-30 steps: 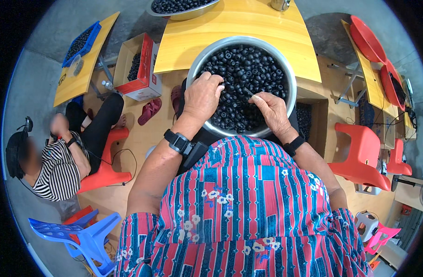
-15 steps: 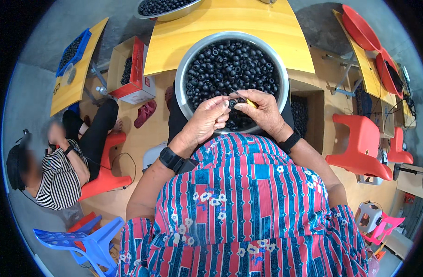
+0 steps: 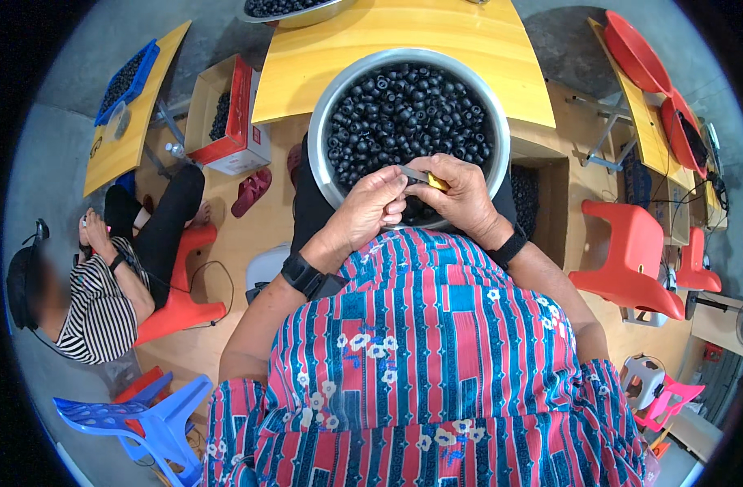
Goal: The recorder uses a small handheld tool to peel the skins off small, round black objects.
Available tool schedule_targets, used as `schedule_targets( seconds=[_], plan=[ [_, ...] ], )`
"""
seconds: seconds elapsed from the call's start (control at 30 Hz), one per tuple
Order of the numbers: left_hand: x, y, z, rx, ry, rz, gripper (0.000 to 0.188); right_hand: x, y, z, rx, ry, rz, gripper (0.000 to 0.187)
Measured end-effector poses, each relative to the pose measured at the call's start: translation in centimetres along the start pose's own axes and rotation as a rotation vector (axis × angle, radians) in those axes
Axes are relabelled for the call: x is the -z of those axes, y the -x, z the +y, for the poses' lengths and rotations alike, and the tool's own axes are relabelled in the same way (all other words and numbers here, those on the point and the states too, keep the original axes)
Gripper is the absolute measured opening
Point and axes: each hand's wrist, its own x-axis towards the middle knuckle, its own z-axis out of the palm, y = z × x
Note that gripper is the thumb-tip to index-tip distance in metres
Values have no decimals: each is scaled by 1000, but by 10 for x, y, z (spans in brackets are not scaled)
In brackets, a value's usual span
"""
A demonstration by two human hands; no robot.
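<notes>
A wide metal basin (image 3: 501, 154) full of small black bead-like pieces (image 3: 404, 118), round with holes, rests at my lap. Over its near side, my right hand (image 3: 462, 195) grips a small knife (image 3: 438, 183) with a yellow handle. Its short blade points left to the fingertips of my left hand (image 3: 370, 207). Those left fingers are pinched closed, and whatever they hold is hidden. Both hands nearly meet above the black pieces.
Ahead stands a yellow table (image 3: 298, 81) with another metal bowl (image 3: 314, 15) of black pieces. Cardboard boxes (image 3: 217, 122) of similar pieces sit at both sides. A seated person (image 3: 103, 300) is at the left. Red stools (image 3: 631, 252) and red basins (image 3: 637, 53) are at the right.
The knife blade now shows more plainly between my hands, against the left fingertips. A black piece seen between the hands before no longer shows. The seated person's hands have lowered.
</notes>
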Motion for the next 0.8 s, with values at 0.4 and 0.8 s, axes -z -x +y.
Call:
schedule_targets(
  seconds=[0.4, 0.8],
  plan=[
    [11, 0, -5, -115, 149, -91, 17, 2, 1, 10, 17, -53, 7, 24],
    [7, 2, -1, -136, 92, -111, 19, 1, 1, 3, 183, 170, -33, 19]
  ],
)
